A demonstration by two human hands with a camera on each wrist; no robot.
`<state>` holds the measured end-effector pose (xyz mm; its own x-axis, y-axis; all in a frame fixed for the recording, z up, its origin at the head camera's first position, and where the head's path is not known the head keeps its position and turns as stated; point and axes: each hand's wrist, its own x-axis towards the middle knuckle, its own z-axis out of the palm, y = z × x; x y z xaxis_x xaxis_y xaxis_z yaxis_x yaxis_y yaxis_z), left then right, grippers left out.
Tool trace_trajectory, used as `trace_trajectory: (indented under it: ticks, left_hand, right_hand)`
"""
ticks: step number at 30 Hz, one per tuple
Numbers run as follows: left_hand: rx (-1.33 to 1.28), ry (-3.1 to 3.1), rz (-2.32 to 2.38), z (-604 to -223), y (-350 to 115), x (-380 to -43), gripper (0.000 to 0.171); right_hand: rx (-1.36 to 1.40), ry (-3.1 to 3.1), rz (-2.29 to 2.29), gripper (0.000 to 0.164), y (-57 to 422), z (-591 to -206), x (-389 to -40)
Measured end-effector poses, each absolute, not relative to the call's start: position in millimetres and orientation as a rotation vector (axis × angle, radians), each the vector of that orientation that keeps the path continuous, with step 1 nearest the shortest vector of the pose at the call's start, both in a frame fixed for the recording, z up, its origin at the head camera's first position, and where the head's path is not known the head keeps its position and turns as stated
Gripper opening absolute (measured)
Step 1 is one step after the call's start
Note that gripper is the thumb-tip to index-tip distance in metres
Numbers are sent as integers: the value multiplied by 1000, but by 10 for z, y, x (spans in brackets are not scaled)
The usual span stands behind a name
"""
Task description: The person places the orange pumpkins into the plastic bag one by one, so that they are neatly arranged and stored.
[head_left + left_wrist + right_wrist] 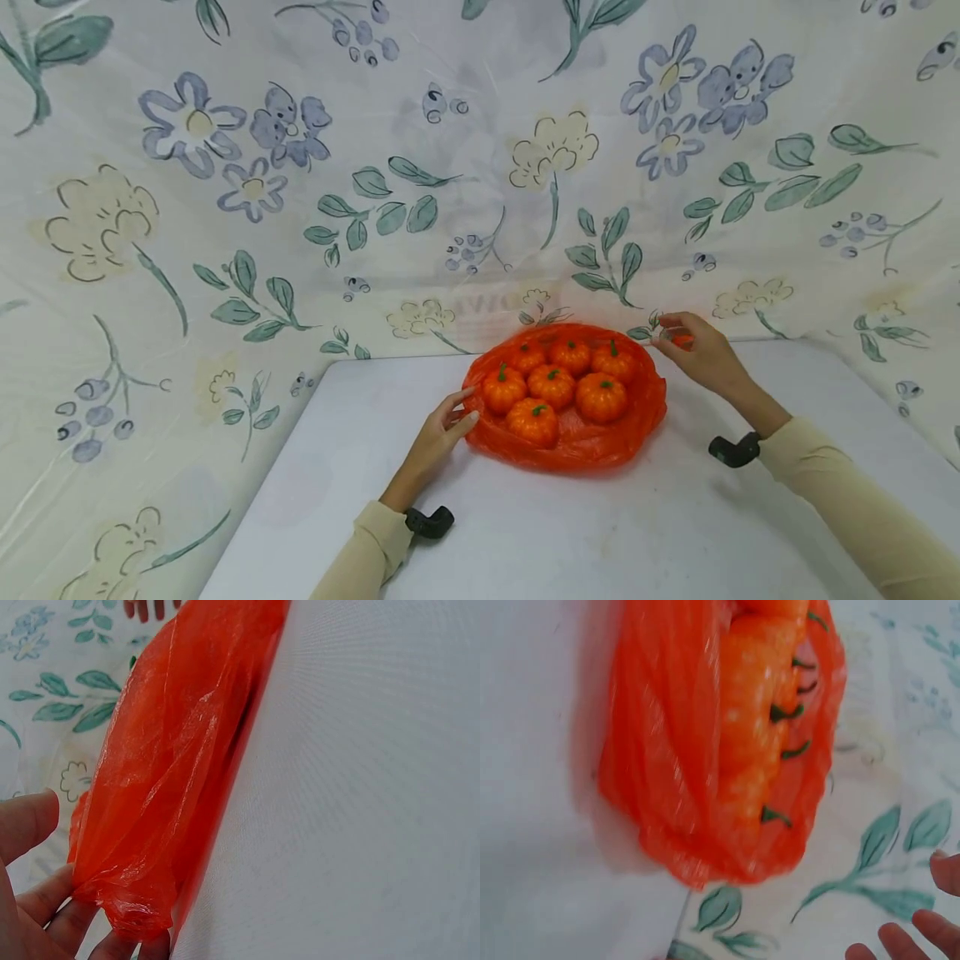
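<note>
An orange-red plastic bag (592, 457) lies on the white table with its mouth spread wide. Inside sit several small orange pumpkins (551, 386) with green stems. My left hand (435, 433) is at the bag's left edge; in the left wrist view its fingers (46, 896) touch the crumpled plastic from beneath, while the thumb (30, 817) stands away from it. Beyond the bag's right edge, my right hand (697, 350) hovers with loosely bent fingers. A small orange patch shows under that hand in the head view. The right wrist view has its fingers (900, 945) spread apart, off the bag.
White table surface (315, 467) extends to both sides and in front of the bag. Directly behind the table's back edge hangs a floral sheet (480, 183). Dark bands with small devices (431, 522) are strapped on both wrists.
</note>
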<state>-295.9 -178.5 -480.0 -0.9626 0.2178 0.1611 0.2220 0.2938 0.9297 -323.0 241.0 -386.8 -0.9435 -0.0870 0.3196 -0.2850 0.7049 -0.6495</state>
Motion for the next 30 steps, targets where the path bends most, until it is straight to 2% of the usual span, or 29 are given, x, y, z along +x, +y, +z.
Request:
trace_trajectory:
  ticks: [12, 30]
  left_hand:
    - [-410, -2545, -1799, -4808, -1775, -2953, 52]
    - [-386, -2544, -1795, -4794, -1781, -2949, 52]
  right_hand:
    - [-21, -2779, 1114, 68, 2962, -3967, -3468]
    - [-256, -2844, 1272, 88, 3261, -4331, -3784]
